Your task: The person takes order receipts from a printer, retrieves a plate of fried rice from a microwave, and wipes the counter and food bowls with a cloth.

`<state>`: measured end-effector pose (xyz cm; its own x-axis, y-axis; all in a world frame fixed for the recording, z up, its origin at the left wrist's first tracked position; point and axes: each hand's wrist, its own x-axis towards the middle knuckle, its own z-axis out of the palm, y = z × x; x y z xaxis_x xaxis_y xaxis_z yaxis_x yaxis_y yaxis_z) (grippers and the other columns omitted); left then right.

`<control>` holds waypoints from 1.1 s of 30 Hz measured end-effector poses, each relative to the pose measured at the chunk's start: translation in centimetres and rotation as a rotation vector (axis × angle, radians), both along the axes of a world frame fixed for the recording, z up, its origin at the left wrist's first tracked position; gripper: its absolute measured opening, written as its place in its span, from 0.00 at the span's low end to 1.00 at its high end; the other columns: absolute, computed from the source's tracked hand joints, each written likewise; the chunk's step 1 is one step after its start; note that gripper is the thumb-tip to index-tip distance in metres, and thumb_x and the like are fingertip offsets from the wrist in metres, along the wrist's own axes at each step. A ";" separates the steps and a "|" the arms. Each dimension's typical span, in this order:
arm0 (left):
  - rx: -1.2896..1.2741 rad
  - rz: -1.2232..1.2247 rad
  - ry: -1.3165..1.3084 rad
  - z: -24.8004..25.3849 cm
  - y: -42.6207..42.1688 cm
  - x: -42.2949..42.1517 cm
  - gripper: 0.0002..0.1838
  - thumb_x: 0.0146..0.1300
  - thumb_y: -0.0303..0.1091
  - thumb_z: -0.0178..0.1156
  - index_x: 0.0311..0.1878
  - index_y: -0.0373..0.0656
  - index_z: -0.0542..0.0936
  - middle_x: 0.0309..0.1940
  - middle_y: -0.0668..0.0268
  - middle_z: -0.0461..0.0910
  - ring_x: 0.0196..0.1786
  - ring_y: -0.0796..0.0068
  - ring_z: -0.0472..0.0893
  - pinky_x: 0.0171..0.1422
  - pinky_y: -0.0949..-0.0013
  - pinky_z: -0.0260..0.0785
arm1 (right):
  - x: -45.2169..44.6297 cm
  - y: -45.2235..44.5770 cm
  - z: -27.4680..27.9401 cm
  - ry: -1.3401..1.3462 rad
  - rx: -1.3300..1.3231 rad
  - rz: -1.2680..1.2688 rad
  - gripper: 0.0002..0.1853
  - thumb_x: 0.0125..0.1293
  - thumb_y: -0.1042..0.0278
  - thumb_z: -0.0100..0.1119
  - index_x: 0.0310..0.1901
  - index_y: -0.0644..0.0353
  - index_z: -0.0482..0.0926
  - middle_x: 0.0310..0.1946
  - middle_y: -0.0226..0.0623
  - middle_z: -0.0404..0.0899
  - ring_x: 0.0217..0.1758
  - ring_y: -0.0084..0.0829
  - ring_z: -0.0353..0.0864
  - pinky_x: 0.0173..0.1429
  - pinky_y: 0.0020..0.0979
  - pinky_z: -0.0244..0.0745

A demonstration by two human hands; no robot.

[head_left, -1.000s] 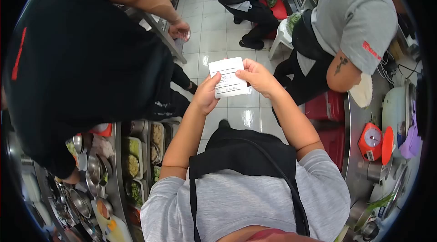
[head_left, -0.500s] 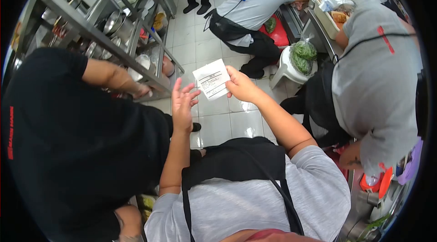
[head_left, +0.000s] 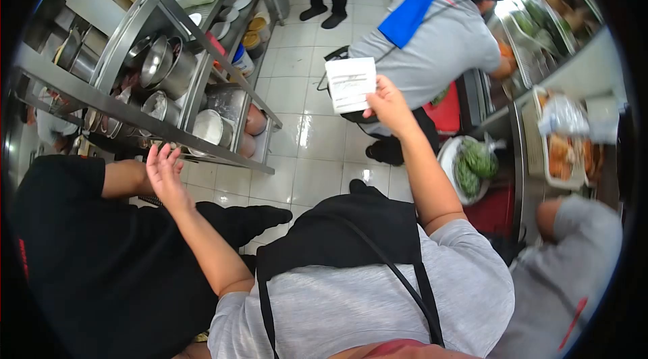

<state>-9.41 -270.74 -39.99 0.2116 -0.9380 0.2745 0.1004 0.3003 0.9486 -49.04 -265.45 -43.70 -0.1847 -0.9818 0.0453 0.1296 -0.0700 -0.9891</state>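
Note:
A small white paper slip [head_left: 350, 86] with printed lines and some handwriting is held up in front of me. My right hand [head_left: 389, 104] pinches it by its right edge, thumb in front. The words on it are too small to read. My left hand [head_left: 167, 173] is raised off to the left with its fingers apart and nothing in it. Behind that hand is the arm of a person in black, and above it are the metal shelves [head_left: 196, 79].
On my left stands a person in black [head_left: 88, 244]; a person in grey [head_left: 567, 271] is at lower right. Ahead, another with a blue cloth [head_left: 410, 14] leans into a refrigerator. Bagged greens [head_left: 476, 166] sit on a white stool. Pots [head_left: 158, 65] fill the shelf. White tiles [head_left: 297, 129] cover the floor.
The paper slip has moved up and right with my right hand. My left hand has gone left, away from it. The view has shifted, bringing me nearer the shelves and the refrigerator.

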 end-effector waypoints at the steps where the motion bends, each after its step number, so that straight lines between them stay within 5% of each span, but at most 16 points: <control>1: 0.035 0.008 -0.004 0.5 -1.3 0.6 0.19 0.61 0.34 0.45 0.55 0.40 0.61 0.45 0.61 0.70 0.43 0.73 0.73 0.43 0.76 0.63 | -1.3 -2.6 1.3 -0.039 -0.058 -0.026 0.14 0.55 0.81 0.41 0.45 0.64 0.64 0.37 0.35 0.74 0.30 0.18 0.74 0.24 0.18 0.69; 11: 0.010 0.128 -0.112 3.3 -10.0 2.5 0.21 0.62 0.33 0.45 0.57 0.37 0.59 0.46 0.60 0.70 0.44 0.74 0.73 0.44 0.77 0.64 | -1.6 -27.5 10.4 -0.226 -0.340 -0.095 0.14 0.56 0.78 0.44 0.46 0.64 0.63 0.35 0.38 0.75 0.28 0.20 0.73 0.29 0.20 0.70; 17: -0.401 0.939 -0.425 5.2 -19.1 2.7 0.20 0.56 0.23 0.43 0.54 0.34 0.61 0.50 0.55 0.67 0.51 0.66 0.69 0.50 0.69 0.62 | 4.7 -41.1 16.4 -0.219 -0.610 -0.027 0.14 0.57 0.77 0.44 0.47 0.64 0.63 0.33 0.38 0.75 0.21 0.20 0.71 0.26 0.19 0.69; 19: -0.434 1.117 -0.453 6.1 -21.9 4.6 0.23 0.53 0.26 0.44 0.55 0.33 0.60 0.51 0.55 0.66 0.53 0.64 0.66 0.53 0.66 0.60 | 5.8 -45.6 18.4 -0.202 -0.673 -0.048 0.15 0.57 0.77 0.44 0.47 0.63 0.63 0.33 0.37 0.75 0.20 0.19 0.71 0.26 0.19 0.69; 25: -0.574 1.136 -0.311 7.4 -29.7 8.8 0.29 0.55 0.37 0.48 0.58 0.33 0.55 0.53 0.54 0.61 0.54 0.65 0.63 0.57 0.66 0.55 | 6.0 -58.9 23.6 -0.212 -0.789 -0.070 0.18 0.56 0.79 0.41 0.50 0.63 0.62 0.35 0.37 0.75 0.20 0.17 0.69 0.26 0.18 0.69; 26: -0.601 1.076 -0.408 8.1 -30.7 8.4 0.30 0.56 0.41 0.47 0.59 0.33 0.54 0.53 0.55 0.59 0.55 0.66 0.62 0.59 0.66 0.52 | 5.8 -61.5 24.0 -0.190 -0.779 -0.045 0.18 0.57 0.76 0.45 0.50 0.63 0.62 0.37 0.40 0.74 0.25 0.22 0.73 0.31 0.25 0.72; 31: -0.489 1.312 -0.391 8.4 -33.2 8.3 0.37 0.59 0.56 0.39 0.59 0.32 0.52 0.57 0.51 0.54 0.59 0.61 0.59 0.61 0.61 0.49 | 9.5 -75.3 26.2 -0.213 -0.792 0.044 0.18 0.56 0.80 0.43 0.50 0.62 0.63 0.32 0.36 0.73 0.25 0.19 0.71 0.30 0.22 0.70; 32: -0.380 1.398 -0.523 9.4 -33.9 7.2 0.37 0.59 0.57 0.36 0.60 0.33 0.51 0.58 0.51 0.53 0.59 0.60 0.58 0.61 0.59 0.49 | 11.1 -77.4 27.2 -0.204 -0.692 0.006 0.22 0.54 0.78 0.43 0.53 0.59 0.60 0.27 0.36 0.71 0.19 0.21 0.69 0.21 0.22 0.66; 33: -0.394 1.374 -0.346 9.7 -34.5 7.3 0.32 0.62 0.53 0.32 0.59 0.34 0.52 0.58 0.53 0.54 0.59 0.61 0.58 0.61 0.60 0.50 | 12.5 -79.5 28.3 -0.194 -0.593 -0.031 0.26 0.53 0.76 0.43 0.56 0.56 0.57 0.22 0.36 0.69 0.13 0.22 0.66 0.13 0.23 0.61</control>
